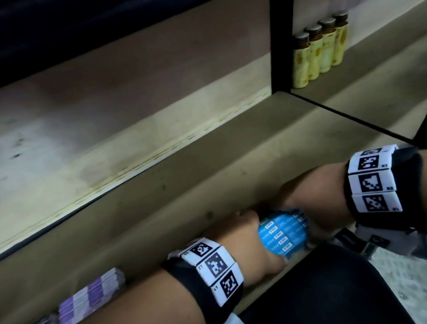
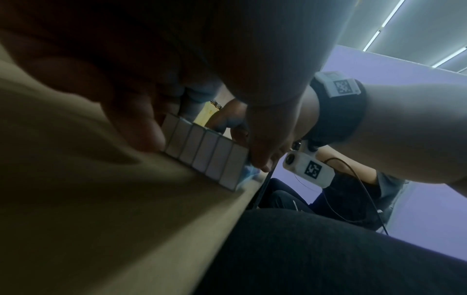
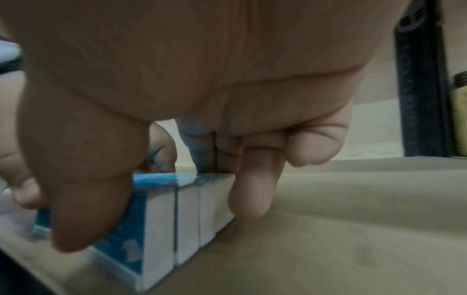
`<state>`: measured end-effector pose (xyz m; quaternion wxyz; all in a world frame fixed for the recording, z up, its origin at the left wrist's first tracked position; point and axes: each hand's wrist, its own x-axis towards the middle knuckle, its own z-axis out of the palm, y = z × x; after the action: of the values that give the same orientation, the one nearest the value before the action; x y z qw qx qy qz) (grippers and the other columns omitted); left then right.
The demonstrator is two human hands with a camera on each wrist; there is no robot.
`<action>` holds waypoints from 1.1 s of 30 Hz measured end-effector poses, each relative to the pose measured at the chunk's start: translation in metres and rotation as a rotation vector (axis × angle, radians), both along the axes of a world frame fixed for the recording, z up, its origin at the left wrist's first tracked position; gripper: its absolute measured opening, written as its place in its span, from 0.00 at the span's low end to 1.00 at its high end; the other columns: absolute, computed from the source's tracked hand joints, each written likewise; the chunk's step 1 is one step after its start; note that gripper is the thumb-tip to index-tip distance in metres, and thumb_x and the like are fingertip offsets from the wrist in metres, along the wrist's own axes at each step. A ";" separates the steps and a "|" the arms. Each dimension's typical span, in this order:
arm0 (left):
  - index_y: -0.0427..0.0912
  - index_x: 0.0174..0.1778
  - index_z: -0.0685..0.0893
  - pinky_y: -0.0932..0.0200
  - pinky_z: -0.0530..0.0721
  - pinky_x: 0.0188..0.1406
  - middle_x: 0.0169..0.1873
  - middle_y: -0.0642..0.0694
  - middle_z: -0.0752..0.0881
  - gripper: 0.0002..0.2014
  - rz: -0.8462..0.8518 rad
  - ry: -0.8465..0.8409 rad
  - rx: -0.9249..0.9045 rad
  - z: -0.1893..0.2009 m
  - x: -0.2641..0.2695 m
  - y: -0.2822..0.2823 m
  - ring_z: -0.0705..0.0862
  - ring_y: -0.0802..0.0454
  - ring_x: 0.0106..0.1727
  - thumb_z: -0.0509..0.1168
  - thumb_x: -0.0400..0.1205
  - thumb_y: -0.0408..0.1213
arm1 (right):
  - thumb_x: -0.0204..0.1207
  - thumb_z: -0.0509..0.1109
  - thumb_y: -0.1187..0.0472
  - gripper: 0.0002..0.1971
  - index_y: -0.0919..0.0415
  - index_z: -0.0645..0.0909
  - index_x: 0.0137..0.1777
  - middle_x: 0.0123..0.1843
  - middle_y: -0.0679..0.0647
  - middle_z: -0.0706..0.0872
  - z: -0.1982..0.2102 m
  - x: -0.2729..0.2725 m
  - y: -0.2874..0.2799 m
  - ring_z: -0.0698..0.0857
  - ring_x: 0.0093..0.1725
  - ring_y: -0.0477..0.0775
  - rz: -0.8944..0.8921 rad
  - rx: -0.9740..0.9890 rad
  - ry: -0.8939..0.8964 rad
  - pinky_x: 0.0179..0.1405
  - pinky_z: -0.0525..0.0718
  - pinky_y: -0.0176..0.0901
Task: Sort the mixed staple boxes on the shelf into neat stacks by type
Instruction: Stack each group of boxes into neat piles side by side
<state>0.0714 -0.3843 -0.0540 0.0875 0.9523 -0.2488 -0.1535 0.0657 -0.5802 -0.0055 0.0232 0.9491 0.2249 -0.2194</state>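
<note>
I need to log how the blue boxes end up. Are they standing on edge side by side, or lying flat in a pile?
On edge, side by side: the blue staple boxes stand in a row on the shelf, narrow white ends showing.

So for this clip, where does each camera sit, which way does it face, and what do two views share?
Head: above, looking down at the shelf; both forearms show, hands either side of the blue boxes.
Left wrist: low under the left hand, facing the right hand across the boxes.
Right wrist: under the right hand's palm, fingers on the boxes.
Shared: blue boxes in all three.
</note>
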 end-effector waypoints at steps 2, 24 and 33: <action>0.58 0.41 0.70 0.57 0.83 0.37 0.37 0.58 0.77 0.32 0.003 0.031 -0.004 -0.001 -0.001 0.014 0.81 0.56 0.35 0.68 0.50 0.72 | 0.53 0.74 0.33 0.30 0.37 0.75 0.57 0.43 0.39 0.84 -0.001 0.000 0.012 0.85 0.40 0.42 0.017 0.022 0.013 0.35 0.74 0.36; 0.61 0.51 0.74 0.54 0.86 0.43 0.40 0.58 0.81 0.31 0.127 0.060 0.079 0.019 -0.046 0.197 0.81 0.59 0.39 0.69 0.57 0.72 | 0.51 0.75 0.31 0.33 0.43 0.75 0.56 0.48 0.45 0.85 -0.004 -0.020 0.184 0.86 0.46 0.47 0.134 0.099 0.020 0.49 0.86 0.46; 0.59 0.54 0.79 0.61 0.83 0.45 0.45 0.59 0.84 0.31 0.250 -0.025 -0.013 0.021 -0.075 0.253 0.83 0.62 0.45 0.70 0.57 0.66 | 0.51 0.72 0.31 0.37 0.46 0.70 0.59 0.56 0.46 0.82 -0.026 -0.030 0.242 0.85 0.53 0.51 0.133 0.173 -0.002 0.53 0.86 0.50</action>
<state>-0.0041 -0.1313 -0.0327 0.1090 0.9771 -0.1304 -0.1278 0.0355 -0.3383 -0.0313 -0.0439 0.9308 0.3055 -0.1960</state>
